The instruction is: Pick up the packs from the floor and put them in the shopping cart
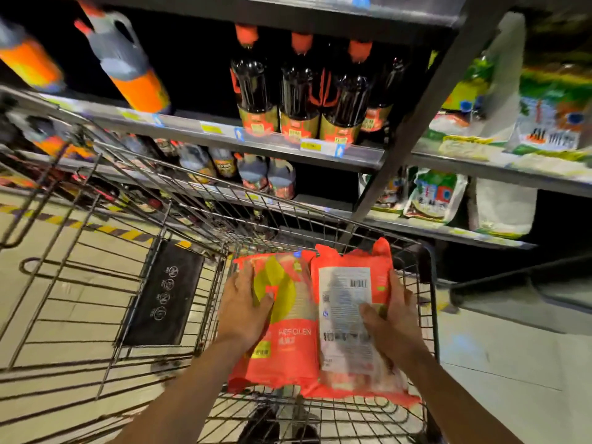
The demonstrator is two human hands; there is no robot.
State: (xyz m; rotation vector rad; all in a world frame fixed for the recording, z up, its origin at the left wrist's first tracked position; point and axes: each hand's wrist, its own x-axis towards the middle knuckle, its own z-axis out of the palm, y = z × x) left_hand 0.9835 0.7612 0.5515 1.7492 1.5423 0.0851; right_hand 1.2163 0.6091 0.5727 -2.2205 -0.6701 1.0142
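Both hands are loaded: the left hand (pixel 245 304) has its grip clamped on the left pack (pixel 282 318), thumb across the printed face, fingers wrapped round the outer edge. Beside it and touching, the right pack (pixel 347 318) shows its barcode side, with the right hand (pixel 392 325) grasping it from the right edge, thumb flat on the white label. Both packs hang over the near end of the cart (pixel 192 200), above its wire floor, not yet set down. They look like soft, crinkly plastic bags, probably light but slick and saggy, so a hold at the side edges with the thumb on top seems sound; pinching a corner would likely let them droop. Behind, shelves (pixel 320 153) carry dark bottles (pixel 298 88).
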